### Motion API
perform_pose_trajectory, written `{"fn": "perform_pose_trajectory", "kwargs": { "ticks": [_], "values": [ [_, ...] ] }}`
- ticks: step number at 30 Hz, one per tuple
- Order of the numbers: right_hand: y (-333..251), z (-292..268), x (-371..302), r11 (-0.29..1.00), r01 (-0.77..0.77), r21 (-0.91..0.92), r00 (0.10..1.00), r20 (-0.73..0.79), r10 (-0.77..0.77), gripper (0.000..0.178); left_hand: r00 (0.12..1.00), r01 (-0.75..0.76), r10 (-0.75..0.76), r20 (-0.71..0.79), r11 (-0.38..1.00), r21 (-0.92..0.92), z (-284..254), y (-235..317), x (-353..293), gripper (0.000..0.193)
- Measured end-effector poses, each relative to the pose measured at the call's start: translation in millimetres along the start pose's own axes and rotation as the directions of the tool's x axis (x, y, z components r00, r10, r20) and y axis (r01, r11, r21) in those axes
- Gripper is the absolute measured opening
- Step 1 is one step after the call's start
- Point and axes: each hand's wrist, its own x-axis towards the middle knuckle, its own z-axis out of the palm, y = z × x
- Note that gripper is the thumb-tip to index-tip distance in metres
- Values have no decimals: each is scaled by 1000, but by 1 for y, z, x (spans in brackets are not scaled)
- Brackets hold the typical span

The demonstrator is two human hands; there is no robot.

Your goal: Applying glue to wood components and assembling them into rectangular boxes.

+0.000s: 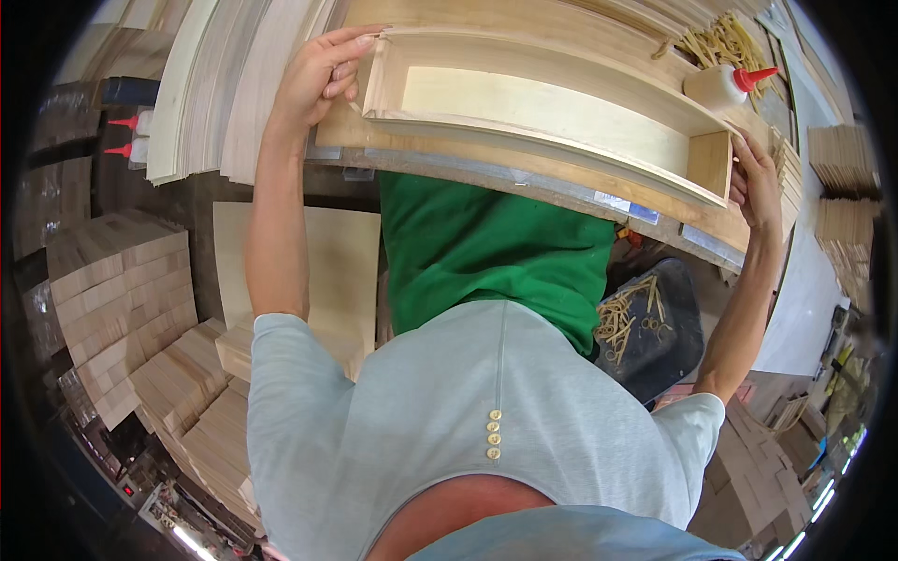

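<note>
A long, shallow box of pale wood [580, 70] lies across the workbench [449, 164] in front of me, its hollow side up. Four walls frame a lighter bottom panel [533, 103]. At the box's far left corner, my left hand [323, 79] grips the end with thumb and forefinger, the other fingers curled. My right hand [758, 182] is closed round the opposite short end, some fingertips hidden behind the wood. Just beyond that right end stands a white glue bottle [708, 91] with a red nozzle.
Tan rubber bands [718, 42] lie in a heap behind the glue bottle. Thin wooden panels [210, 89] are stacked at the left, near two more red-tipped bottles [138, 137]. A black bin [678, 323] holding bands sits below the bench. Stacked wood blocks [122, 299] stand lower left.
</note>
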Motion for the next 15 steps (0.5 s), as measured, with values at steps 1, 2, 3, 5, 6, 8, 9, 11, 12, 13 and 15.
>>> {"fn": "perform_pose_trajectory", "kwargs": {
  "ticks": [1, 2, 3, 5, 6, 8, 9, 11, 12, 13, 15],
  "values": [
    [0, 1, 7, 998, 4, 55, 1000, -28, -2, 33, 997, -2, -1, -72, 999, -42, 1, -1, 5, 35],
    [1, 1, 12, 994, 9, 110, 998, -55, -3, 29, 997, -5, 2, -72, 999, -41, -1, -5, 10, 35],
    [7, -4, 19, 994, 11, 113, 998, -57, -5, 29, 995, -9, -2, -101, 994, -107, -2, -10, 19, 26],
    [18, -18, 27, 982, 24, 187, 995, 87, -40, 24, 992, -17, -5, -123, 984, -175, -5, -19, 27, 18],
    [18, -18, 26, 982, 25, 187, 996, 82, -41, 24, 996, -7, -15, -85, 966, -260, -4, -22, 29, 12],
    [16, -18, 22, 987, 34, 160, 993, 103, -51, 25, 999, 7, -21, -35, 939, -345, -6, -26, 31, 8],
    [18, -23, 18, 987, 32, 157, 997, 71, -43, 25, 998, 26, -44, -36, 919, -393, -1, -29, 34, 7],
    [15, -25, 18, 995, 69, 74, 992, 98, -76, 27, 997, 45, -66, -29, 888, -458, -7, -38, 36, 7],
    [20, -21, 24, 994, 75, 74, 991, 109, -83, 28, 997, 44, -68, -35, 884, -465, -18, -43, 34, 10],
    [24, -20, 25, 995, 77, 55, 993, 89, -82, 29, 994, 41, -81, -76, 904, -425, -8, -39, 30, 16],
    [35, -21, 33, 992, 110, 58, 989, 89, -115, 33, 1000, 7, -14, -16, 925, -381, -18, -41, 22, 25]
  ]
}}
